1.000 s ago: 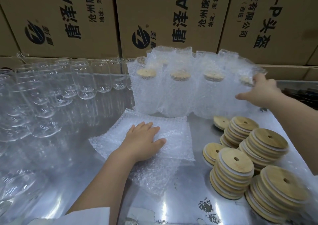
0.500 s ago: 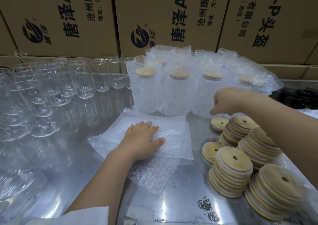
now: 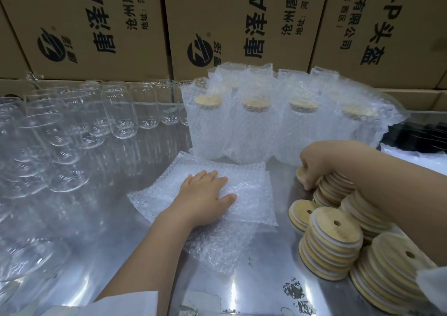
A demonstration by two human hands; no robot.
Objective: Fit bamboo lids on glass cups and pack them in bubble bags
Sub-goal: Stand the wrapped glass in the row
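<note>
Bubble bags (image 3: 244, 192) lie under left grip (image 3: 205, 196); bare cups (image 3: 116, 112) left, bagged cups (image 3: 256, 132) behind, lid stacks (image 3: 333, 245) right, beneath right grip (image 3: 316, 163).

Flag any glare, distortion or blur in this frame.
Head view: streaks of glare on the metal table; wide-angle lens tilts and bows the cardboard boxes; glass cups at left melt into reflections; left hand and right hand, gripping a bamboo lid, look sharp.
</note>
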